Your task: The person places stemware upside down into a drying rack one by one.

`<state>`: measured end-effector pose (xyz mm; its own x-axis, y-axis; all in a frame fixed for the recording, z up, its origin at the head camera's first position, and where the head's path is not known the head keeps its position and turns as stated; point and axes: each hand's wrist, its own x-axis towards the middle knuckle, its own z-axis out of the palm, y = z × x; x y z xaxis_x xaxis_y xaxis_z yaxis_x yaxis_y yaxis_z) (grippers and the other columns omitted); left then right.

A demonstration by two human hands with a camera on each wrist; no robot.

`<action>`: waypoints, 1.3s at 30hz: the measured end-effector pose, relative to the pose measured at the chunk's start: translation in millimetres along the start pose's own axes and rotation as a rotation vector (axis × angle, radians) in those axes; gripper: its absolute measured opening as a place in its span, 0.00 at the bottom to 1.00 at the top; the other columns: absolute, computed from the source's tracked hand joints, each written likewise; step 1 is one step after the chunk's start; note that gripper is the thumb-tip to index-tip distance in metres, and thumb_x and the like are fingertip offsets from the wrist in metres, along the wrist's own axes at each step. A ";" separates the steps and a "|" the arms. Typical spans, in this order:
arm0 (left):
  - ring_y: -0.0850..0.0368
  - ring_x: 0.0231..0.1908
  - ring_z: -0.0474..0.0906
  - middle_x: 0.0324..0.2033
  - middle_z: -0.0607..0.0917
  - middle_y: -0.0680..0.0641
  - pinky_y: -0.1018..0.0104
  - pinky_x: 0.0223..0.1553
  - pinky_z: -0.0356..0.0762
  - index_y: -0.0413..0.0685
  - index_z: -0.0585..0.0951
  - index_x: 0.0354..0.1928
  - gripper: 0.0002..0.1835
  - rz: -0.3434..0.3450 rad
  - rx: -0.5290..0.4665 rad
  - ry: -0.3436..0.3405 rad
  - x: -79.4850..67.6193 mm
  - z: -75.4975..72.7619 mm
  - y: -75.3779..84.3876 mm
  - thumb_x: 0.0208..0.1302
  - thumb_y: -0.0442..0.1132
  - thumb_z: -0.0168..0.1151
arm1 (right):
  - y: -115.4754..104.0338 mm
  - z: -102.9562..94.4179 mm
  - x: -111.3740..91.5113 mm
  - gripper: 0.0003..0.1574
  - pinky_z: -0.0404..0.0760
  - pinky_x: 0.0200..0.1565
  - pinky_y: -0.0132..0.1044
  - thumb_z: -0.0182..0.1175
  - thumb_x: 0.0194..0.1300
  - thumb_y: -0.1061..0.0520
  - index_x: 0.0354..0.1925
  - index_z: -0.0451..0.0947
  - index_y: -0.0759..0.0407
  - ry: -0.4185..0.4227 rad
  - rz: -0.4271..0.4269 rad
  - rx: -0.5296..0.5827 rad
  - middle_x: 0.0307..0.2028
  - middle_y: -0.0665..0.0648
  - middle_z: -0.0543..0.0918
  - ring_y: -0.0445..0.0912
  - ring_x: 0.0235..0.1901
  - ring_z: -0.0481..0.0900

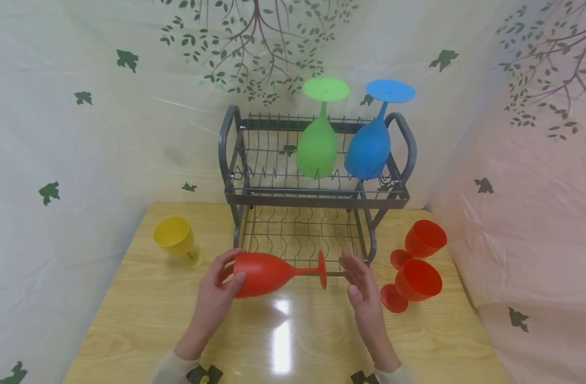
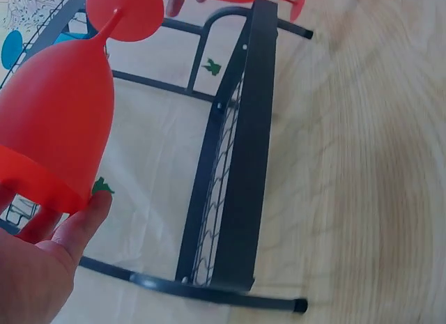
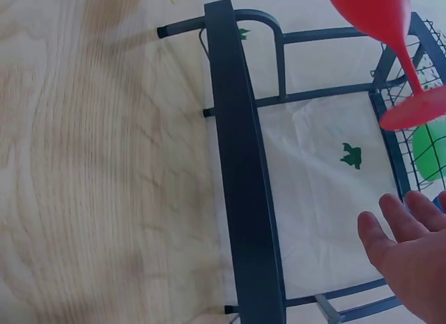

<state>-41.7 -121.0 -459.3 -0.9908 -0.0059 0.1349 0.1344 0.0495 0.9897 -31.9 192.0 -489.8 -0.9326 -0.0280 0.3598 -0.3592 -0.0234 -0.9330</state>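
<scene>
A red goblet (image 1: 264, 273) lies sideways in the air before the dish rack, its foot pointing right. My left hand (image 1: 217, 298) grips it by the rim end of the bowl, thumb on the near side. In the left wrist view the goblet (image 2: 63, 108) fills the upper left, with the left hand (image 2: 42, 268) at its rim. My right hand (image 1: 366, 301) is held apart from the foot, to its right, with fingers extended and nothing in them. The right wrist view shows the right hand (image 3: 411, 251) below the goblet's foot (image 3: 418, 109), not touching it.
A two-tier dark dish rack (image 1: 317, 201) stands at the table's back. On its upper tier, a green goblet (image 1: 317, 146) and a blue goblet (image 1: 368, 149) rest upside down. A yellow goblet (image 1: 174, 236) is at left; two red goblets (image 1: 425, 238) lean at right on the wooden table (image 1: 144, 330).
</scene>
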 end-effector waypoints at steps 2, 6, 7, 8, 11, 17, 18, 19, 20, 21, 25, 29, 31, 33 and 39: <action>0.52 0.60 0.80 0.66 0.75 0.44 0.62 0.48 0.86 0.43 0.73 0.69 0.24 0.000 -0.033 0.010 -1.1 4.8 -2.2 0.72 0.29 0.61 | 1.2 1.9 -0.6 0.32 0.70 0.70 0.37 0.49 0.78 0.63 0.76 0.60 0.66 0.009 -0.004 0.018 0.74 0.70 0.66 0.54 0.72 0.69; 0.61 0.59 0.80 0.64 0.74 0.45 0.62 0.49 0.86 0.40 0.72 0.69 0.24 -0.008 -0.082 0.022 -2.7 14.4 -7.0 0.73 0.29 0.59 | 2.3 6.3 -2.0 0.32 0.71 0.70 0.39 0.47 0.76 0.67 0.76 0.61 0.66 0.027 0.006 0.036 0.74 0.68 0.66 0.54 0.72 0.70; 0.61 0.59 0.80 0.64 0.74 0.45 0.62 0.50 0.86 0.41 0.72 0.69 0.24 -0.009 -0.090 0.024 -3.1 16.6 -8.1 0.73 0.29 0.59 | 2.1 7.4 -2.5 0.33 0.71 0.69 0.39 0.47 0.76 0.68 0.76 0.60 0.65 0.030 0.015 0.040 0.75 0.68 0.66 0.54 0.72 0.69; 0.61 0.60 0.79 0.64 0.75 0.46 0.62 0.50 0.86 0.41 0.72 0.69 0.24 -0.009 -0.095 0.027 -3.3 19.0 -8.9 0.73 0.29 0.59 | 2.1 8.6 -3.2 0.33 0.72 0.69 0.38 0.46 0.75 0.69 0.76 0.60 0.65 0.035 0.026 0.047 0.75 0.67 0.66 0.53 0.72 0.70; 0.59 0.61 0.79 0.64 0.75 0.46 0.61 0.51 0.85 0.41 0.72 0.69 0.24 0.005 -0.117 0.040 -3.6 25.7 -10.4 0.73 0.29 0.58 | 2.7 12.3 -5.4 0.34 0.72 0.68 0.38 0.45 0.75 0.69 0.76 0.59 0.66 0.051 0.045 0.081 0.75 0.63 0.67 0.49 0.71 0.71; 0.56 0.62 0.77 0.66 0.76 0.45 0.64 0.54 0.83 0.44 0.73 0.68 0.22 0.031 -0.091 0.083 -3.9 37.2 -12.9 0.75 0.31 0.56 | 6.5 20.3 -7.1 0.33 0.74 0.67 0.39 0.46 0.76 0.67 0.75 0.57 0.72 0.048 0.034 0.146 0.71 0.56 0.73 0.49 0.68 0.75; 0.55 0.62 0.77 0.66 0.76 0.45 0.65 0.54 0.83 0.45 0.73 0.69 0.22 0.030 -0.081 0.091 -4.0 38.8 -13.2 0.75 0.32 0.56 | 7.1 21.6 -6.9 0.32 0.74 0.67 0.40 0.46 0.76 0.67 0.75 0.57 0.72 0.037 0.034 0.158 0.71 0.55 0.74 0.51 0.69 0.74; 0.54 0.62 0.77 0.66 0.77 0.45 0.66 0.54 0.83 0.46 0.73 0.69 0.22 0.028 -0.070 0.099 -4.1 40.3 -13.4 0.76 0.32 0.56 | 7.7 23.0 -6.8 0.32 0.74 0.68 0.40 0.46 0.76 0.67 0.75 0.58 0.71 0.026 0.034 0.166 0.71 0.55 0.74 0.52 0.69 0.74; 0.53 0.62 0.77 0.66 0.77 0.44 0.66 0.54 0.83 0.47 0.73 0.69 0.22 0.025 -0.062 0.106 -4.3 41.9 -13.2 0.76 0.33 0.56 | 8.2 24.5 -6.7 0.32 0.73 0.68 0.41 0.46 0.76 0.66 0.75 0.58 0.71 0.016 0.031 0.168 0.71 0.56 0.74 0.52 0.69 0.74; 0.52 0.61 0.77 0.66 0.77 0.45 0.66 0.54 0.83 0.48 0.73 0.69 0.22 0.020 -0.058 0.112 -4.5 43.4 -13.2 0.76 0.34 0.55 | 8.6 25.9 -6.5 0.32 0.73 0.68 0.41 0.46 0.76 0.66 0.75 0.58 0.70 0.007 0.030 0.171 0.71 0.57 0.74 0.53 0.69 0.73; 0.49 0.59 0.76 0.65 0.78 0.45 0.66 0.53 0.83 0.48 0.73 0.69 0.21 0.010 -0.060 0.129 -4.4 49.0 -13.1 0.76 0.34 0.55 | 9.5 31.2 -6.1 0.33 0.73 0.68 0.41 0.47 0.76 0.67 0.76 0.58 0.70 -0.007 0.026 0.157 0.71 0.60 0.73 0.52 0.70 0.73; 0.49 0.59 0.76 0.65 0.78 0.42 0.65 0.53 0.83 0.45 0.73 0.69 0.21 0.023 -0.080 0.135 -4.3 54.7 -13.1 0.77 0.34 0.54 | 10.1 36.3 -5.3 0.32 0.73 0.68 0.40 0.48 0.77 0.65 0.75 0.59 0.70 -0.015 0.029 0.158 0.71 0.60 0.73 0.51 0.70 0.73; 0.49 0.59 0.76 0.65 0.77 0.40 0.64 0.53 0.83 0.45 0.73 0.69 0.21 0.030 -0.082 0.137 -4.7 57.3 -13.1 0.77 0.34 0.53 | 10.7 39.0 -4.9 0.32 0.74 0.68 0.40 0.49 0.78 0.63 0.75 0.59 0.71 -0.015 0.028 0.163 0.71 0.59 0.73 0.49 0.69 0.73; 0.50 0.59 0.76 0.66 0.77 0.40 0.65 0.53 0.83 0.46 0.73 0.69 0.21 0.029 -0.077 0.141 -5.0 59.5 -13.2 0.77 0.34 0.53 | 10.8 41.7 -4.7 0.33 0.74 0.68 0.40 0.51 0.78 0.61 0.75 0.59 0.71 -0.016 0.025 0.168 0.71 0.58 0.73 0.48 0.69 0.74; 0.48 0.58 0.76 0.66 0.77 0.44 0.64 0.50 0.84 0.48 0.74 0.69 0.21 0.020 -0.096 0.155 -5.6 64.3 -14.5 0.77 0.35 0.53 | 8.6 49.9 -3.7 0.34 0.74 0.67 0.38 0.54 0.79 0.58 0.74 0.59 0.72 -0.025 0.049 0.162 0.71 0.67 0.72 0.44 0.66 0.76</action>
<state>-38.9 -57.4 -477.6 -0.9751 -0.1603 0.1533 0.1623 -0.0447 0.9857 -29.8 142.1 -498.6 -0.9469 -0.0575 0.3163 -0.3016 -0.1817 -0.9360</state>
